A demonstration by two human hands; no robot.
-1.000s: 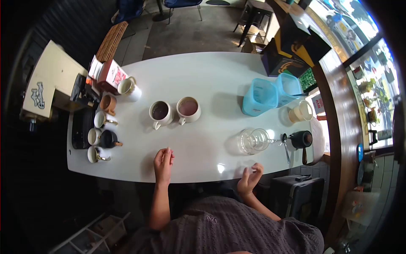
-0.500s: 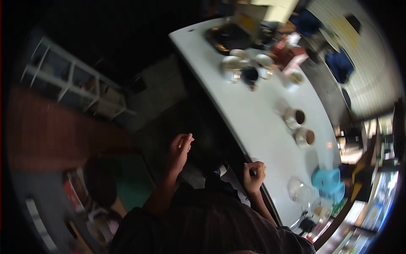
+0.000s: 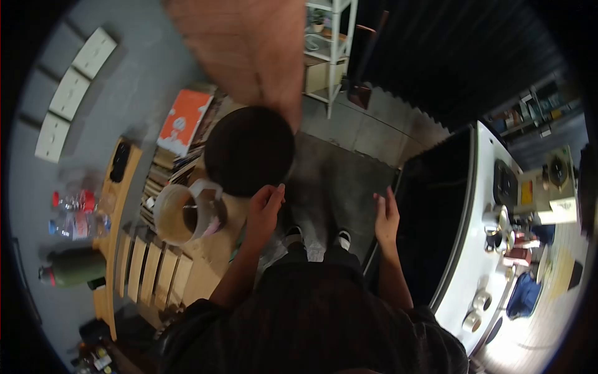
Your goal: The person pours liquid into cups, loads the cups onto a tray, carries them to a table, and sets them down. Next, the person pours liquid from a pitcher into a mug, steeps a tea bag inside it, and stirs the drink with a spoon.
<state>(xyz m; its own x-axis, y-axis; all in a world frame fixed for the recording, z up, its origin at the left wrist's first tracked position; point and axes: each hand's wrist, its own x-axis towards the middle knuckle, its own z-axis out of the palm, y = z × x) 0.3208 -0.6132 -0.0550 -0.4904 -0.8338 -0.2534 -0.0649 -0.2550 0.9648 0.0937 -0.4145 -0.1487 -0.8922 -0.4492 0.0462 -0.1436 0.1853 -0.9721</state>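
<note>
My left hand (image 3: 265, 209) hangs in the air with its fingers loosely bent and nothing visible in it. Just beyond it is a dark round disc (image 3: 249, 149), perhaps a stool seat. To its left stands a translucent plastic tub (image 3: 161, 215) with something brownish inside, on a wooden bench (image 3: 233, 215). My right hand (image 3: 387, 218) hovers over the floor with fingers stretched out, holding nothing. It is nearest the dark side (image 3: 430, 199) of the white counter (image 3: 464, 249). Neither hand appears to touch anything.
Bottles (image 3: 78, 215) and a phone (image 3: 118, 163) lie on the left. An orange-covered book or box (image 3: 184, 118) sits among stacked boards. A white shelf rack (image 3: 333, 56) stands ahead. Mugs (image 3: 483, 300) and a metal pot (image 3: 496, 218) are on the counter. My shoes (image 3: 342, 238) are on grey floor.
My view has swung left, away from the counter, which now lies at the right. The bench and tub have come into clear view. My right hand has left the counter's edge and its fingers have straightened.
</note>
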